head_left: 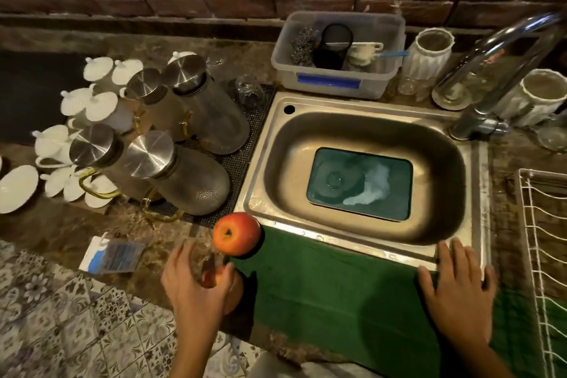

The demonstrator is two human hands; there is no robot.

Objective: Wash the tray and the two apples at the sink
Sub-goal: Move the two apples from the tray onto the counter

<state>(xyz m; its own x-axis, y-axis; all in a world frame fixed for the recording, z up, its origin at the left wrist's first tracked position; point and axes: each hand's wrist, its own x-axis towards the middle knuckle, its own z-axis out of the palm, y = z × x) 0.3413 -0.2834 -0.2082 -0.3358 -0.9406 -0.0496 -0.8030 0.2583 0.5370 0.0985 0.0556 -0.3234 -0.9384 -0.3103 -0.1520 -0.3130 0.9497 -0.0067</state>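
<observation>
Your left hand (pixel 196 282) cups one apple (pixel 228 291) at seven o'clock; right hand (pixel 457 288) lies spread. Tray (pixel 359 184) soaks. Next, probably carry apple to sink (pixel 362 132).

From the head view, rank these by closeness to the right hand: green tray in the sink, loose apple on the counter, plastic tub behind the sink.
Measured from the right hand:
1. Green tray, in the sink basin just beyond the hand.
2. Loose apple, off to the left by the sink's front corner.
3. Plastic tub, at the back against the brick wall.
</observation>
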